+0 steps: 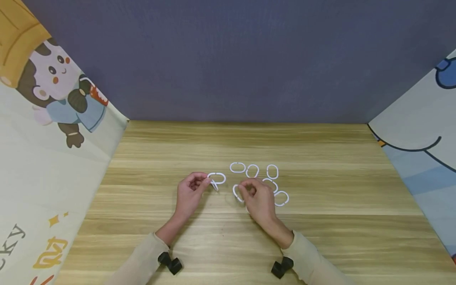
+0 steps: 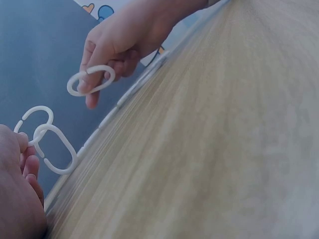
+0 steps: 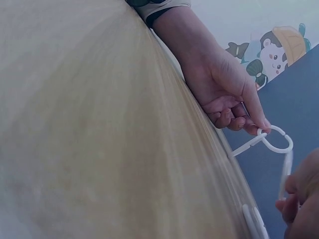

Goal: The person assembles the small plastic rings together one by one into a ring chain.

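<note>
My left hand (image 1: pixel 189 194) pinches a white plastic chain link (image 1: pixel 216 173) between thumb and index finger, above the wooden table. A second white link (image 2: pixel 76 158) hangs through it, threaded into a short chain in the left wrist view. To the right, my right hand (image 1: pixel 261 200) holds a single white link (image 1: pixel 234 193) between thumb and fingertips. This oval link (image 2: pixel 108 68) has a small gap in its side and stands apart from the pair in the left wrist view. The right hand partly covers the loose links behind it.
Several loose white links lie on the wooden table (image 1: pixel 320 237), among them one link (image 1: pixel 238 172) farther back and another link (image 1: pixel 277 171) to the right. A dark blue panel (image 1: pixel 249 59) closes off the back; printed panels with cartoon figures flank both sides.
</note>
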`<control>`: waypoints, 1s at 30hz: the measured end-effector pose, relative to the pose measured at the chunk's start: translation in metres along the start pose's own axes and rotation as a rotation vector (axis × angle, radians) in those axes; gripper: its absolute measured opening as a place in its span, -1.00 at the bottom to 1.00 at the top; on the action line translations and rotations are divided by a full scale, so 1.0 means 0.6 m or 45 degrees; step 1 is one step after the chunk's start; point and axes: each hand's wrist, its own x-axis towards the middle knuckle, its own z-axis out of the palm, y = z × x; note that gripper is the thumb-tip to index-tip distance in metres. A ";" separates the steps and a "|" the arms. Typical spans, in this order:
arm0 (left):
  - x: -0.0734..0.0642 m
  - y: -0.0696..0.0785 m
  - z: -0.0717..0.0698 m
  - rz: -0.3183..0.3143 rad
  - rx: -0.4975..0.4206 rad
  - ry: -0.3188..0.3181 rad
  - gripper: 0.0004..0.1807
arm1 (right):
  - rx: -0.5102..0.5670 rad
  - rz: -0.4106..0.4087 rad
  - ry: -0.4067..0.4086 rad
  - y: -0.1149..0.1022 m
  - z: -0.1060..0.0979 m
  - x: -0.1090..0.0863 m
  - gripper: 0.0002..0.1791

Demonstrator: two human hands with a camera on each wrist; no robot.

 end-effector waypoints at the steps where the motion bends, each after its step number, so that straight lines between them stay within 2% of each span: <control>1: 0.000 0.000 0.000 0.000 0.001 0.000 -0.86 | 0.014 -0.002 0.014 0.000 0.001 0.000 -0.90; 5: 0.000 0.000 -0.001 -0.006 0.002 0.003 -0.86 | 0.063 -0.005 0.050 0.000 0.002 0.001 -0.90; 14: -0.001 0.001 -0.003 0.012 0.000 -0.009 -0.87 | 0.230 -0.002 0.036 -0.007 0.001 0.002 -0.89; 23: -0.003 0.002 -0.004 0.021 0.016 -0.014 -0.88 | 0.344 0.057 0.027 -0.018 -0.003 0.001 -0.89; 30: -0.003 0.001 -0.002 0.056 0.036 -0.030 -0.87 | 0.439 0.055 0.055 -0.020 -0.003 0.004 -0.89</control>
